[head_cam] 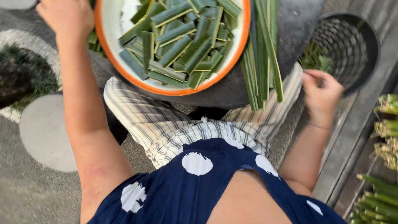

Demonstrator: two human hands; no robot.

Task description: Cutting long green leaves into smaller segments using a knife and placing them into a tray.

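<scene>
- Right hand [320, 92] hangs at the near rim of the black plastic basket [347, 49]; fingers curled inward, blurred, nothing visibly held; whether the grip is fully closed cannot be told.
- Basket lies just ahead and to the right of that hand, tipped so its lattice interior faces the camera; leafy green scraps [316, 58] sit at its lower left, close above the fingertips.
- Left hand [66, 15] at the top left edge, beside the bowl's orange rim; loosely closed, palm side hidden, so its grip is not readable either.
- White enamel bowl with orange rim [108, 25] rests on the dark stone surface [299, 20], filled with cut green leaf strips [182, 41] lying at mixed angles.
- Long uncut leaves [262, 62] lie between bowl and basket, long axis running away from the body, near ends overhanging the lap; right hand is the nearer one, left well apart.
- Trimmed green stalk bundles [385, 166] lie on wooden planks [348, 157] at far right.
- No packages, labels or signs visible.
</scene>
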